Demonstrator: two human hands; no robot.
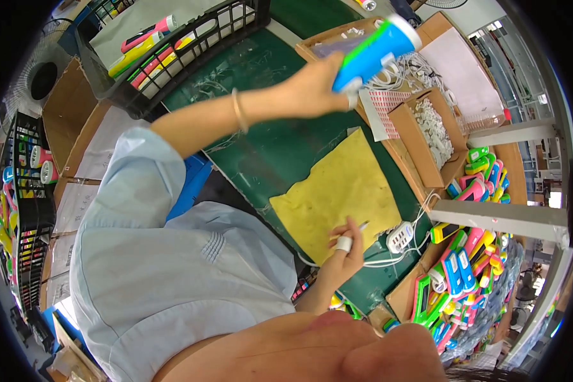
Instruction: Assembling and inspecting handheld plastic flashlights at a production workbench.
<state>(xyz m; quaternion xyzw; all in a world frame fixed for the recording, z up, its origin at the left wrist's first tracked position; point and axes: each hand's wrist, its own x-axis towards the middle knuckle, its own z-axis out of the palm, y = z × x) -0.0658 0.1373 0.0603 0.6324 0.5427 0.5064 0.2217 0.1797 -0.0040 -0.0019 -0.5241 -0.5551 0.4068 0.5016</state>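
Observation:
My left hand (312, 86) is raised over the green tabletop, its fingers wrapped round a blue and green flashlight (379, 54) with a white head. The flashlight is tilted, its white end toward the upper right, and slightly smeared by motion. Lower down, my right hand (347, 251) is closed above the near edge of a yellow cloth (337, 184). A small pointed tip (363, 225) sticks out past its fingers; the rest of that slim tool is hidden in the hand. White tape or a band wraps one right finger.
Right of the cloth lie a white power strip (400, 237) and its cables. A cardboard box (406, 127) of small white parts stands beyond it. Many colourful flashlights (461, 270) are heaped at the right. A black crate (197, 41) with more flashlights stands at the upper left.

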